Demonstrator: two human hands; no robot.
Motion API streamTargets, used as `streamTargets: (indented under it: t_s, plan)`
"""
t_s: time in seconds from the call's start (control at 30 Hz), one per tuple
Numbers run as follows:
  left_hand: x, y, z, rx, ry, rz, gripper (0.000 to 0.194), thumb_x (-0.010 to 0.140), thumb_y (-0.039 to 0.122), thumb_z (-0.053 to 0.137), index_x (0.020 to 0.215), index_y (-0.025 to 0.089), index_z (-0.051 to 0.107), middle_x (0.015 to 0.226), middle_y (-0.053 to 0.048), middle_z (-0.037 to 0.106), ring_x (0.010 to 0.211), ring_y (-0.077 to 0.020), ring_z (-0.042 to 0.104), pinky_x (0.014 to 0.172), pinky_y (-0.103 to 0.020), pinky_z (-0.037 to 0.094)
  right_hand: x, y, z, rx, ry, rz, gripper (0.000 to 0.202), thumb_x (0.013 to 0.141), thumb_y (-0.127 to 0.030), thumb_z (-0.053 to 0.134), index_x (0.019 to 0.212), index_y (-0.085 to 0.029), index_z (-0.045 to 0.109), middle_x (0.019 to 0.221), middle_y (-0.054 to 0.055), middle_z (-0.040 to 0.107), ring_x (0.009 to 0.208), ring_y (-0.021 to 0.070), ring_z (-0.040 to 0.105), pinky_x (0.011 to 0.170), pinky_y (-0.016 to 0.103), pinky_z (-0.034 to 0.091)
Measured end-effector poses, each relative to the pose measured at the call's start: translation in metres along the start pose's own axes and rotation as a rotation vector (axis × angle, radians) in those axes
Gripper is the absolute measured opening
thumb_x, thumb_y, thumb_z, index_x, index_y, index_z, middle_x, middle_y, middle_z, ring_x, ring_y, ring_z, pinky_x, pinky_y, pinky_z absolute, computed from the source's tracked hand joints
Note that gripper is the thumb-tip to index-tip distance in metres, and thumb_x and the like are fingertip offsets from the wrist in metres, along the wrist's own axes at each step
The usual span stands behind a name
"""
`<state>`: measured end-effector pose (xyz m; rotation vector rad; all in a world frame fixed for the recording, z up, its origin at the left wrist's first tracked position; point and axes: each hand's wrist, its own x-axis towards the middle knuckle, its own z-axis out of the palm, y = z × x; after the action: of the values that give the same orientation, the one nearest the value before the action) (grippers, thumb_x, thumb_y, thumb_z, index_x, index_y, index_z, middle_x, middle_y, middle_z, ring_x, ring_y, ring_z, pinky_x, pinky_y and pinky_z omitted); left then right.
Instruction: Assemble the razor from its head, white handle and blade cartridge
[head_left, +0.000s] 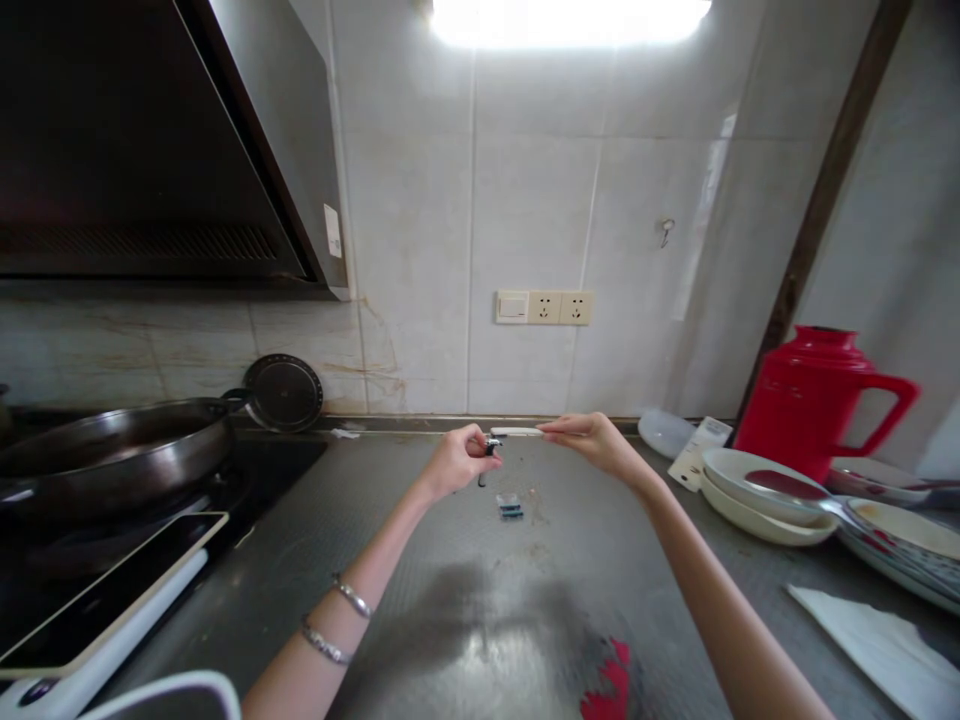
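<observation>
My left hand point(457, 462) is raised above the metal counter, its fingertips pinching a small black-and-silver piece point(491, 446). To the right, my right hand point(596, 442) grips one end of a slim white stick-like object point(517, 432). The free end of the white object meets or nearly meets the black-and-silver piece; whether they are joined I cannot tell. Just under my left fingertips shows a small dark curved bit point(481, 481). Below the hands, on the counter, lies a small clear pack with teal strips point(510, 508).
On the left, a large pan point(120, 455) sits on the black stove, with a tablet-like device point(112, 590) in front. A red thermos point(806, 400), stacked bowls point(765, 495) and a white paper point(877, 640) are at right. A red patch point(609, 685) marks the front.
</observation>
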<state>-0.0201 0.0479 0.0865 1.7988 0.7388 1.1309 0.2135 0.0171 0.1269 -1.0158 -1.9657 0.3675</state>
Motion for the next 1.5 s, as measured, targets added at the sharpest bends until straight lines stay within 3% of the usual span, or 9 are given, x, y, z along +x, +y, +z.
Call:
streamTargets:
  t_s: [0.5, 0.6, 0.77, 0.93, 1.13, 1.3, 1.5]
  plan:
    - [-0.001, -0.001, 0.001, 0.052, -0.020, -0.008, 0.029, 0.058, 0.023, 0.072, 0.067, 0.015, 0.045, 0.068, -0.002, 0.066, 0.055, -0.0117, 0.060, 0.048, -0.020, 0.042, -0.001, -0.007, -0.002, 0.021, -0.062, -0.046, 0.031, 0.074, -0.042, 0.060, 0.092, -0.019, 0.072, 0.089, 0.006, 0.070, 0.081, 0.0214, 0.064, 0.071, 0.028, 0.048]
    - [-0.001, -0.003, 0.002, 0.065, -0.016, -0.011, 0.029, 0.057, 0.021, 0.072, 0.067, 0.016, 0.045, 0.066, -0.001, 0.065, 0.056, -0.0122, 0.060, 0.049, -0.020, 0.042, -0.001, -0.006, -0.003, -0.015, -0.027, -0.042, 0.030, 0.075, -0.041, 0.058, 0.091, -0.020, 0.072, 0.089, 0.007, 0.070, 0.082, 0.0217, 0.063, 0.072, 0.029, 0.047]
    - [-0.001, -0.002, 0.002, 0.114, -0.016, -0.001, 0.028, 0.058, 0.022, 0.071, 0.066, 0.016, 0.045, 0.063, 0.000, 0.064, 0.056, -0.0122, 0.060, 0.050, -0.020, 0.041, -0.001, -0.008, -0.002, 0.005, -0.075, -0.045, 0.031, 0.075, -0.041, 0.059, 0.093, -0.019, 0.071, 0.089, 0.007, 0.070, 0.080, 0.0205, 0.063, 0.070, 0.027, 0.047]
    - [-0.001, 0.001, 0.001, 0.088, -0.008, -0.006, 0.031, 0.057, 0.025, 0.072, 0.068, 0.016, 0.045, 0.066, 0.000, 0.065, 0.059, -0.0129, 0.061, 0.053, -0.021, 0.043, -0.001, 0.000, 0.000, -0.004, -0.007, -0.017, 0.030, 0.075, -0.041, 0.059, 0.090, -0.020, 0.072, 0.089, 0.006, 0.070, 0.082, 0.0214, 0.063, 0.075, 0.030, 0.047]
    - [-0.001, 0.001, 0.000, 0.090, -0.005, 0.001, 0.030, 0.058, 0.025, 0.073, 0.067, 0.016, 0.046, 0.064, 0.000, 0.065, 0.056, -0.0123, 0.060, 0.051, -0.021, 0.043, 0.000, 0.004, 0.000, 0.075, -0.102, 0.004, 0.033, 0.072, -0.043, 0.062, 0.092, -0.019, 0.072, 0.091, 0.006, 0.070, 0.085, 0.0227, 0.063, 0.074, 0.030, 0.048]
    - [-0.002, 0.001, 0.002, 0.084, 0.000, -0.006, 0.030, 0.057, 0.025, 0.073, 0.067, 0.015, 0.046, 0.067, -0.001, 0.066, 0.059, -0.0130, 0.061, 0.052, -0.021, 0.043, -0.001, 0.006, -0.003, 0.035, -0.033, 0.047, 0.032, 0.072, -0.042, 0.061, 0.091, -0.019, 0.072, 0.093, 0.007, 0.070, 0.087, 0.0248, 0.063, 0.078, 0.034, 0.047]
    - [-0.002, 0.002, 0.003, 0.084, -0.007, 0.005, 0.029, 0.057, 0.025, 0.073, 0.067, 0.015, 0.047, 0.065, 0.000, 0.065, 0.057, -0.0126, 0.060, 0.052, -0.021, 0.042, -0.001, 0.001, -0.002, 0.079, -0.062, 0.029, 0.030, 0.070, -0.041, 0.064, 0.088, -0.018, 0.072, 0.091, 0.007, 0.071, 0.084, 0.0228, 0.064, 0.074, 0.030, 0.048]
